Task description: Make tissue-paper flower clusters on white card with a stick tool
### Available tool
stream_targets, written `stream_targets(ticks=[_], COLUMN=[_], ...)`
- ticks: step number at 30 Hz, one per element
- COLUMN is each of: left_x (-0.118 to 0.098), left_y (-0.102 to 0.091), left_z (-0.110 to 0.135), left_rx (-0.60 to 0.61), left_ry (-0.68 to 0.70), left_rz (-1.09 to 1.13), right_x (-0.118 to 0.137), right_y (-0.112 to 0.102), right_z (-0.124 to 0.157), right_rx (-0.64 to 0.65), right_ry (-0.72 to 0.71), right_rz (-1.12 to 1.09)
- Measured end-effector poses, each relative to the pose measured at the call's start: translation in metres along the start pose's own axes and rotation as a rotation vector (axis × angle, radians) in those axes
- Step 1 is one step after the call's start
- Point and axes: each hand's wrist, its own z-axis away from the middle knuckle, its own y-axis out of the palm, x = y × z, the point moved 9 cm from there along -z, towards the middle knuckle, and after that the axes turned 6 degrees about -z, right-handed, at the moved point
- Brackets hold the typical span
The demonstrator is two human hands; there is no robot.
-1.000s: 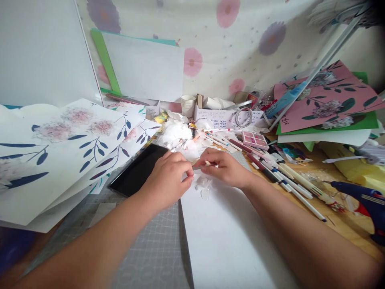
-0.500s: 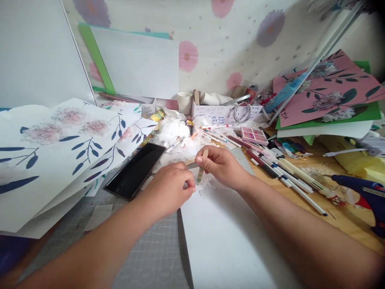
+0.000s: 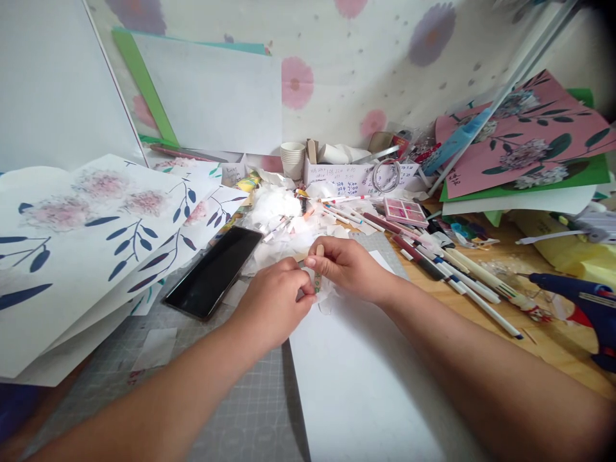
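My right hand (image 3: 350, 268) is closed, thumb and fingers pinching a flat wooden craft stick (image 3: 319, 251) that stands nearly upright. Green marks show on the stick's lower part. Close beside it, my left hand (image 3: 276, 298) has its fingertips pressed together near the stick's lower end; whatever they hold is hidden. Thin white tissue scraps (image 3: 325, 308) lie under the fingers, at the far end of a large white paper sheet (image 3: 366, 385). A black phone (image 3: 214, 273) rests left of my left hand.
Painted flower sheets (image 3: 106, 237) stand at the left, and a pink flower picture (image 3: 529, 138) at the back right. Several pens (image 3: 462, 282) and a blue glue gun (image 3: 577, 298) lie on the right. White fluff (image 3: 274, 205) and paper cups (image 3: 292, 160) are behind my hands.
My left fingertips have moved slightly right, closer to the stick's lower end, which is now more covered. The stick stands a little straighter. The view has shifted slightly.
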Motion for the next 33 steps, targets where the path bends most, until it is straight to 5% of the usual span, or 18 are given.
stream_targets(ticks=[5,12,19,26,33], left_x=[0.000,-0.005,-0.012,-0.006,-0.005], left_y=[-0.009,-0.053,-0.010,0.000,0.004], left_z=[-0.001,0.013,0.004,0.003,0.001], left_rx=[-0.061,-0.468,-0.077,0.010,0.004], left_ry=[0.030,0.098,0.076,0.033,0.054], left_rz=[-0.003,-0.147,-0.157,-0.042,-0.024], right_x=[0.003,0.010,0.008,0.001,-0.002], right_y=[-0.013,-0.038,-0.032,-0.008,0.001], right_z=[0.001,0.005,0.004,0.001,0.000], right_rx=[-0.116,-0.369,-0.332,-0.129,-0.036], right_ry=[-0.022,-0.139,-0.139,-0.002,-0.012], right_rz=[-0.030,-0.139,-0.119,-0.002,0.107])
